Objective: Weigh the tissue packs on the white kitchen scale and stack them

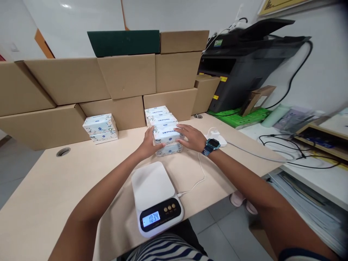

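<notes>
My left hand (150, 143) presses against the left side of a white tissue pack (166, 133) with blue lettering and a floral print. Against its right side lies my right hand (192, 137), so the pack is gripped between both hands. It sits on top of another tissue pack (170, 150) at the front of a stacked row. More packs (157, 111) of the same kind stand behind it. Closer to me is a white kitchen scale (153, 186), whose lit display (151, 219) reads 103.4.
Two stacked tissue packs (101, 128) stand at the left. Cardboard boxes (126, 76) form a wall behind. At the right are a power strip (217, 138), a white cable (202, 170) running to the scale, and a black printer (239, 65). A cable hole (63, 152) lies at left.
</notes>
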{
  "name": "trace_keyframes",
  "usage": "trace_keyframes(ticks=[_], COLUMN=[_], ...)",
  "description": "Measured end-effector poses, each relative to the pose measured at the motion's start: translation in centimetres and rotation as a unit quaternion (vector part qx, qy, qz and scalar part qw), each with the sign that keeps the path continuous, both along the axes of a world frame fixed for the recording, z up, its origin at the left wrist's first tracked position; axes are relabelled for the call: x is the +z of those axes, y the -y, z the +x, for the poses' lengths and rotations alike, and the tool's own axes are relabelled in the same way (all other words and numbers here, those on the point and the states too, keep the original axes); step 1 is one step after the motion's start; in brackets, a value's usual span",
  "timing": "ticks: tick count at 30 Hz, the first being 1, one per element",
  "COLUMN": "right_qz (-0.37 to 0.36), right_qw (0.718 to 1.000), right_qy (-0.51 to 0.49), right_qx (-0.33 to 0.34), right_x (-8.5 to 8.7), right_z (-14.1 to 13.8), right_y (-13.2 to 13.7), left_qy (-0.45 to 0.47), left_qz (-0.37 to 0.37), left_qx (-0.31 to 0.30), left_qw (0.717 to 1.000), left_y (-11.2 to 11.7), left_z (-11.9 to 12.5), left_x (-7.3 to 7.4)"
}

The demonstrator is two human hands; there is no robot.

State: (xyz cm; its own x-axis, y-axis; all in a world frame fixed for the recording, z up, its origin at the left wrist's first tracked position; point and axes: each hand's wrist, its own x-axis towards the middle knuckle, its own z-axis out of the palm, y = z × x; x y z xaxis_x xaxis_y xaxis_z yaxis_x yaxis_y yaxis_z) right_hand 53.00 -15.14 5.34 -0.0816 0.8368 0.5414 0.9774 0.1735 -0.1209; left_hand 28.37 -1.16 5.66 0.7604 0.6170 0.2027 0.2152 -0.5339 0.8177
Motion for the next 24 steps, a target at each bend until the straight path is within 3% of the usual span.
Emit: trace_keyframes(ticks=[6, 9, 12, 15, 17, 21, 24], right_qz=[-0.001, 0.010, 0.018, 0.012, -0.005, -0.078, -0.080], right_qw=[0.999, 0.998, 0.994, 0.984, 0.971, 0.923, 0.889], right_qy=[-0.004, -0.054, -0.106, -0.172, -0.226, -0.368, -0.446], right_qx=[-0.032, -0.039, -0.005, 0.054, 0.078, 0.075, 0.073], right_x=[-0.2, 0.8, 2.3, 3.1, 2.6, 0.0, -1.6], right_z=[-1.4, -3.2, -6.7, -12.2, -16.4, -23.6, -26.5], right_y=[0.6, 0.8, -0.3, -4.0, -7.9, -16.5, -21.3], left_qy=[0.063, 0.106, 0.158, 0.185, 0.187, 0.183, 0.198], left_qz=[-0.024, -0.018, 0.018, 0.048, 0.036, -0.012, -0.020], left_qx=[0.053, 0.125, 0.215, 0.292, 0.321, 0.387, 0.432], left_qw=[0.996, 0.986, 0.964, 0.937, 0.928, 0.904, 0.880], left_y=[-1.3, -3.1, -5.8, -8.9, -10.9, -13.6, -14.8], left_z=[-3.1, -6.7, -10.8, -14.6, -16.5, -18.9, -19.8], left_x=[-1.9, -0.8, 1.6, 3.5, 3.6, 0.7, -2.5])
